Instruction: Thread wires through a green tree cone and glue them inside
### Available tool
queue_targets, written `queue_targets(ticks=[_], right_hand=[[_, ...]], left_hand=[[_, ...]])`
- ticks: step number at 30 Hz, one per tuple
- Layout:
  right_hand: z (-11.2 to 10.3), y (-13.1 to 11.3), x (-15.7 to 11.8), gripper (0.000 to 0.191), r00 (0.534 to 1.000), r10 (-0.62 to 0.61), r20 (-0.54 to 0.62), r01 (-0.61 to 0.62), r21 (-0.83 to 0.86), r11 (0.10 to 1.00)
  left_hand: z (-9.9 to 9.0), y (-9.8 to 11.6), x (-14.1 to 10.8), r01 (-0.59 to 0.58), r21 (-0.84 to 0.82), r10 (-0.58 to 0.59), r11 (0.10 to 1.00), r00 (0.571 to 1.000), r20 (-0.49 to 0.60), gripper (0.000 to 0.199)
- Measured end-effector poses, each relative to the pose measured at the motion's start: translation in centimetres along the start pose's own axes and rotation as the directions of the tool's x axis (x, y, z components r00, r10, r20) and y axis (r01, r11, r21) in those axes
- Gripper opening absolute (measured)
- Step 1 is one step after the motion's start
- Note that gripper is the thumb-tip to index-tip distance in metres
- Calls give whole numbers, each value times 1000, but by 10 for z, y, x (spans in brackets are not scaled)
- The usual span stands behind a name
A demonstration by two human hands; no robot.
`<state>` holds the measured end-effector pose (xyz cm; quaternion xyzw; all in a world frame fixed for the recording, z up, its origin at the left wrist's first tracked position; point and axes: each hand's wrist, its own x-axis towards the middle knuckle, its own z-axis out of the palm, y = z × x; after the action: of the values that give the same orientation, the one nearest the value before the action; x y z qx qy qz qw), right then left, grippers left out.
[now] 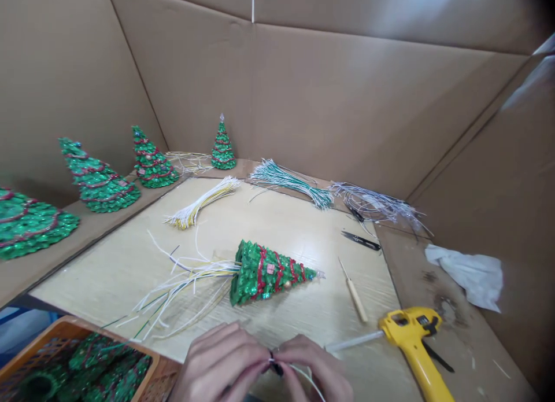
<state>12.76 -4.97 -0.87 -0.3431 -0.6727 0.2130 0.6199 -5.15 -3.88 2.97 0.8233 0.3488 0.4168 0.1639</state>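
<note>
My left hand and my right hand meet at the front edge of the table. Their fingertips pinch a small dark piece too small to name. From it a thin white wire runs out under my right hand. Just beyond my hands a glittery green Christmas tree with red garlands lies on its side, tip to the right. White, yellow, blue and green wires trail out of its base to the left.
Wire bundles lie along the back. To the right are black thread snips, a wooden-handled awl, a yellow glue gun and white tissue. Trees stand left and back; an orange basket holds more.
</note>
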Motion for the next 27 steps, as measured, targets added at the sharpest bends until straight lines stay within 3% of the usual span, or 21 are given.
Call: queue_targets(ticks=[2,4,8,12,19,22,27], right_hand=[[5,-4,10,23,991,59,-116,-63,-33,997],[11,-7,24,19,965,152,-214,-174,-85,981],[26,-5,56,13,944,256,-211,-293,-172,940],[40,6,70,13,959,238,-157,-267,-205,942],[40,8,72,16,1000,0,1,0,-429,903],[35,2,78,20,992,-30,126,94,-541,836],[27,-7,86,24,957,23,290,174,-635,753]], left_hand=[[-1,-5,-3,69,-3,-69,998,990,-126,13],[-1,-11,-6,201,28,-187,979,946,-264,12],[3,-23,-4,439,40,-390,897,833,-392,13],[8,-31,6,525,-97,-526,845,786,-325,25],[12,-48,15,568,-319,-639,759,743,-196,32],[14,-53,18,572,-412,-678,709,714,-174,32],[16,-50,23,570,-553,-736,607,665,-123,34]])
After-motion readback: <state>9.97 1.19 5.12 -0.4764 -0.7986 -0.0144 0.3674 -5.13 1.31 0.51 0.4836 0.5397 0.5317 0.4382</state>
